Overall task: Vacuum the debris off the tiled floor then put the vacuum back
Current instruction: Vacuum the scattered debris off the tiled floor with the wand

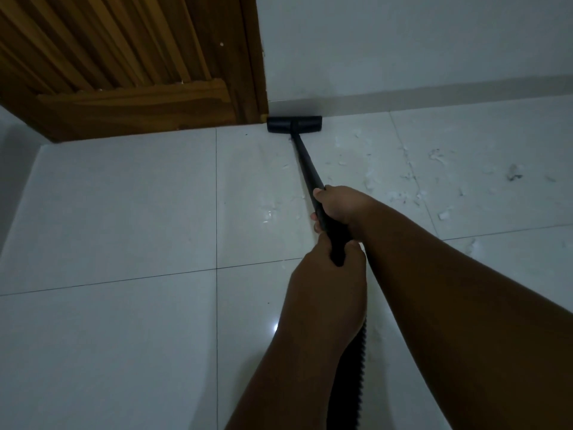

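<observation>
Vacuum head (294, 124): black, flat on the tiled floor (124, 212), against the wall base just beside the door frame.
Wand (307, 162): black, slanting from head toward the viewer.
Hose (353, 377): black, ribbed (mostly hidden).
Debris (409, 181): whitish flecks, scattered right of wand.
Tiles: white, glossy.

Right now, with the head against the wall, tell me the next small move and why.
Probably pull the wand back and swing the vacuum head right. The head sits at the skirting beside the door frame, while most of the white debris lies on the tiles to its right. Both the left hand and the right hand grip the wand, so a short sweep looks easy.
</observation>
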